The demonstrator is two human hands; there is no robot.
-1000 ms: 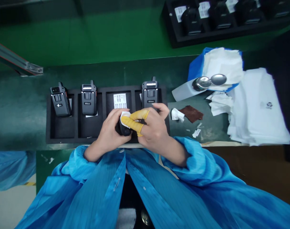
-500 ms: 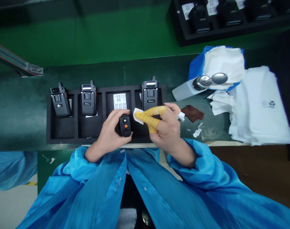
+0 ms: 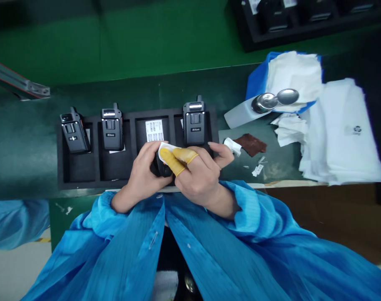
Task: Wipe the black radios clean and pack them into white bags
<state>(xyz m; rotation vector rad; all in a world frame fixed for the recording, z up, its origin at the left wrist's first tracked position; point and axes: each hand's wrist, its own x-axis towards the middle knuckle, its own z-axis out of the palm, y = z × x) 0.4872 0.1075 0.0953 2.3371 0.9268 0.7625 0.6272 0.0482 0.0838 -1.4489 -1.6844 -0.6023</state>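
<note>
My left hand (image 3: 145,169) is wrapped round a small black handheld radio (image 3: 159,167), held over the front of a black foam tray (image 3: 84,175). My right hand (image 3: 198,177), with yellow finger cots on two fingers, presses a small white wipe (image 3: 164,147) against the radio's face. Most of the radio is hidden by both hands. In the tray, three black radios (image 3: 110,128) stand upright; the third slot holds only a white label (image 3: 154,130).
A pile of white cloths (image 3: 337,133) lies at the right, with a blue sheet and a metal-capped dispenser bottle (image 3: 265,102) behind. A brown rag (image 3: 250,144) and paper scraps sit near the tray. Another black tray (image 3: 287,33) with radios stands far right.
Half a second ago my right hand had lifted the wipe off to the right, baring the radio's orange button. Now it is back on the radio, covering it.
</note>
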